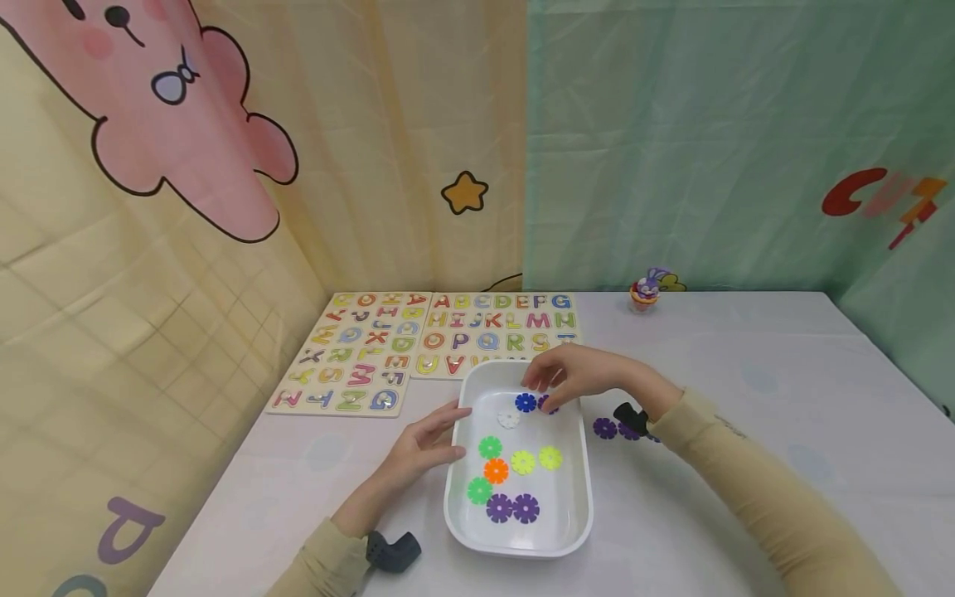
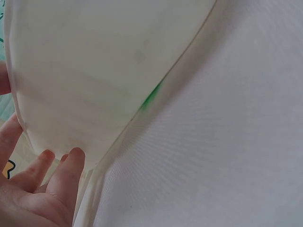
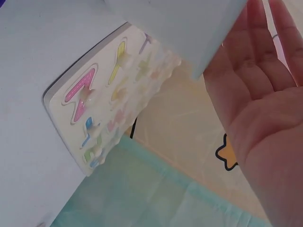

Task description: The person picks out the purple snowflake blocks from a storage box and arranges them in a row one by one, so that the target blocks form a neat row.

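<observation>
A white rectangular tray [image 1: 555, 489] holds flower-shaped plastic discs, among them a blue disc [image 1: 525, 403], a white disc [image 1: 509, 419], an orange disc [image 1: 496, 471] and two joined purple discs [image 1: 512, 508]. My left hand [image 1: 425, 444] is at the tray's left side, fingertips right at its wall; the left wrist view shows the fingers [image 2: 66, 177] spread against it. Over the far right corner, my right hand [image 1: 578, 373] reaches in, fingers loosely bent, thumb tip overlapping a purple disc [image 1: 550, 404]. In the right wrist view, the tray wall hides the right fingertips.
Two alphabet puzzle boards [image 1: 351, 356] lie behind and left of the tray. More purple discs [image 1: 605, 428] lie on the table right of it, partly hidden by the right wrist camera [image 1: 632, 419]. A small rabbit figure [image 1: 646, 290] stands at the back edge.
</observation>
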`<state>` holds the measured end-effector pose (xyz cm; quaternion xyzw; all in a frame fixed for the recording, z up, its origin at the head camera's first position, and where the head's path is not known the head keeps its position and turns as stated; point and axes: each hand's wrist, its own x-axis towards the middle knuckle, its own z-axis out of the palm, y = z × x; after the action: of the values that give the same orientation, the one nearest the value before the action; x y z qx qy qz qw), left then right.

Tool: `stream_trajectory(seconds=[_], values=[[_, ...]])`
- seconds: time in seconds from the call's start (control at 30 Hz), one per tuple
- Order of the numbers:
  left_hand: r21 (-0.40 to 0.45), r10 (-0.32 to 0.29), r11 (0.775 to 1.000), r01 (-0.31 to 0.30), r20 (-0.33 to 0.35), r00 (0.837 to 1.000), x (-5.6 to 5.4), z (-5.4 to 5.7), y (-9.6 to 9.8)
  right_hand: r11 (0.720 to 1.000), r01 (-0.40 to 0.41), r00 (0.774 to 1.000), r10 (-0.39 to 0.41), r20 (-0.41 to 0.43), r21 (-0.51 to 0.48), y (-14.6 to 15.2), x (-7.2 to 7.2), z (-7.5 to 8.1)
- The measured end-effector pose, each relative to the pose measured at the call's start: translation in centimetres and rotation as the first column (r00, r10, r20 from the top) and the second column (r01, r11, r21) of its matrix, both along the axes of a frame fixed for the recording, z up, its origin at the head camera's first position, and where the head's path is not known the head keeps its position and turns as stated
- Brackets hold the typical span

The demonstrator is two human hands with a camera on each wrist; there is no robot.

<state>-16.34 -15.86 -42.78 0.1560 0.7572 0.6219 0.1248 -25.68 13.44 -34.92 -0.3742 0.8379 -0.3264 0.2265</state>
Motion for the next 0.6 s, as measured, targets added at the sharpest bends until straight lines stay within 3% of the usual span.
stream_trajectory(seconds=[0.23,0.6], values=[[0.016,0.003,1.000,-0.003,0.007,1.000,0.0,-0.2,0.0,0.994,-0.027,0.997,0.019,0.072,0.103,-1.7,0.1,-0.4],[0.008,0.007,1.000,-0.007,0.021,1.000,0.0,-0.2,-0.1,0.979,-0.045,0.997,0.030,0.077,0.199,-2.8,0.0,-1.5]])
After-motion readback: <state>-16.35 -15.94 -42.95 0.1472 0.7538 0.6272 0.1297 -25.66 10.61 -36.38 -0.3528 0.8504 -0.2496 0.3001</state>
